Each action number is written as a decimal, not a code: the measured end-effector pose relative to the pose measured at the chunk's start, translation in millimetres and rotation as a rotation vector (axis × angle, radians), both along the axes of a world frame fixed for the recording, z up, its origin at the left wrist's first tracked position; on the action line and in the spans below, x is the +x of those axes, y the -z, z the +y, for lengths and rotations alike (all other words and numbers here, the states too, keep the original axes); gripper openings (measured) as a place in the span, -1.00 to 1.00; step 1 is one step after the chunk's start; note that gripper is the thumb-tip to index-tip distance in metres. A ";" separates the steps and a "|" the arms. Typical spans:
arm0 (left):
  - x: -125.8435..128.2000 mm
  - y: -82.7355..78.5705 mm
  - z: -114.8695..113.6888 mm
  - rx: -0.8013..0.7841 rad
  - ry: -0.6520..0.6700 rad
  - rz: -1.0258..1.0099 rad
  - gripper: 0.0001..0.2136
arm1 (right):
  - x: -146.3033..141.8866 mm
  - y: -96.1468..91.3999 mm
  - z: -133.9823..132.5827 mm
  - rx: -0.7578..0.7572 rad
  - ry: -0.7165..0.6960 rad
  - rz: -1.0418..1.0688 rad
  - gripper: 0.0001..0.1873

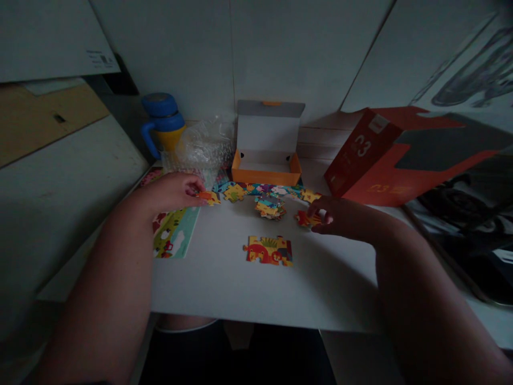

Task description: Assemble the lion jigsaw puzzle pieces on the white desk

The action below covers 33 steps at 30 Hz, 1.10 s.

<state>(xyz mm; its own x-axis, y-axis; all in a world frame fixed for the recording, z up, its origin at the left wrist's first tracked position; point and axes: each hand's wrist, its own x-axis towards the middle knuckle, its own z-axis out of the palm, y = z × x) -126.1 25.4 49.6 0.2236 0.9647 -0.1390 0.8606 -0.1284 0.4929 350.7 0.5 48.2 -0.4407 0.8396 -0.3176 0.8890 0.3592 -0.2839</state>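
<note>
Left hand [192, 188] pinches an orange-yellow jigsaw piece [212, 198]; right hand [326, 214] curls at a red-yellow jigsaw piece [303, 218], grip unclear. On the near side, the joined puzzle section [269, 251] lies crosswise, closer to the right hand.

– What lies just below centre?
– A joined puzzle section [269, 251].
– The hands?
– Left hand [176, 191], centre-left, at a yellow piece [214, 198]; right hand [334, 216], right of centre, at a red piece [303, 218].

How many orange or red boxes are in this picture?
2: the small open orange box at the middle back, and the larger red box to its right, beyond the right hand. Others may be hidden behind them.
</note>
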 end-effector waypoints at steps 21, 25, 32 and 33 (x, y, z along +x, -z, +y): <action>13.4 0.1 -4.8 0.106 -0.011 0.292 -0.74 | 8.8 5.2 4.0 0.087 0.136 -0.121 -0.55; 11.7 4.9 0.7 0.136 -0.042 0.338 -0.73 | 6.0 4.4 3.1 0.065 0.116 -0.079 -0.48; 25.9 7.4 2.0 0.324 -0.023 0.235 -0.74 | -4.5 -5.7 1.5 0.030 0.108 -0.183 -0.72; 31.0 5.1 -0.6 0.347 -0.004 0.220 -0.75 | -4.9 -6.2 1.7 0.027 0.107 -0.184 -0.70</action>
<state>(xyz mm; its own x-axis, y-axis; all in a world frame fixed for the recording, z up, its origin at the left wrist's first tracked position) -95.1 24.8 44.5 0.2215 0.9634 0.1508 0.9414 -0.2516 0.2246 345.8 2.2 54.3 -0.2849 0.8880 -0.3610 0.9585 0.2648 -0.1053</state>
